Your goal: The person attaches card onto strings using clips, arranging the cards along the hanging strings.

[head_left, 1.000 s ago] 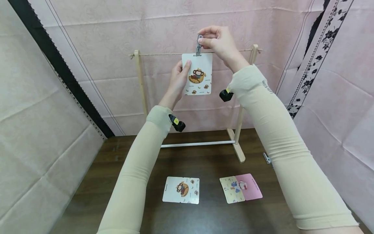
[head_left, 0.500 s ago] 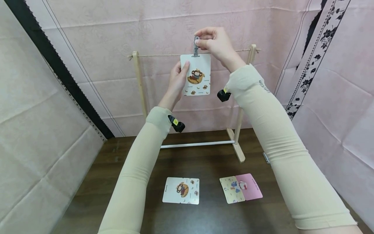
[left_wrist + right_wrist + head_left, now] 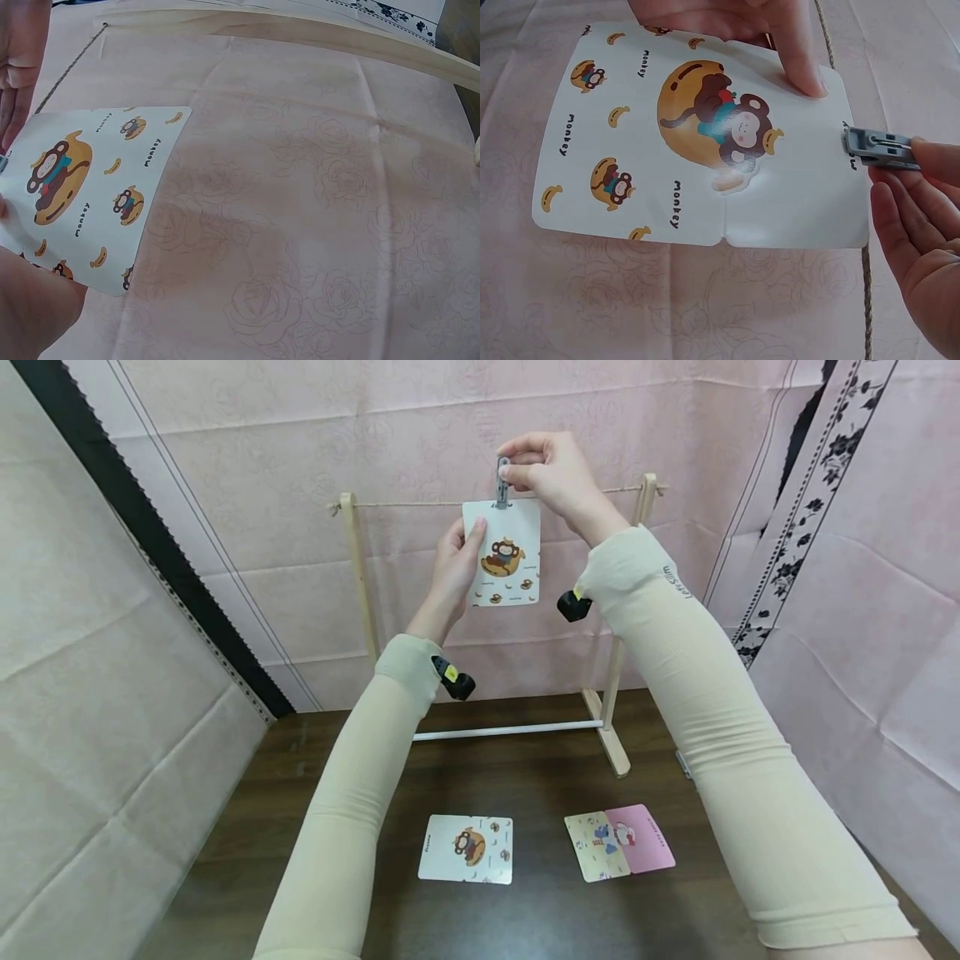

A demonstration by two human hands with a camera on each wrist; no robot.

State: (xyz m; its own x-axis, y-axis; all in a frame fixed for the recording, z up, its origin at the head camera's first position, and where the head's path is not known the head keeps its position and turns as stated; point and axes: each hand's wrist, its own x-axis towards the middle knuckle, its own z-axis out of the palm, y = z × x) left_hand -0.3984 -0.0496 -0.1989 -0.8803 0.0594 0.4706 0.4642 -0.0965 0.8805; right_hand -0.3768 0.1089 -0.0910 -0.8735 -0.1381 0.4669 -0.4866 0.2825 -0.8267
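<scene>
On the near table (image 3: 532, 914), the flat white card (image 3: 465, 850) at left and pink-and-yellow card (image 3: 619, 843) at right lie unclipped, apparently outstanding. At the far rope (image 3: 420, 504), the left hand (image 3: 456, 564) pinches the monkey card (image 3: 502, 585) and the right hand (image 3: 553, 464) pinches the clip (image 3: 502, 485) on its top edge; fastening appears nearly complete, release not yet done.

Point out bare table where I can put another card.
The table looks bare between the white bar and the flat monkey card, and between that card and the pink card. It's crowded around the string: left hand holding an upright card, right hand pinching a clip.
</scene>
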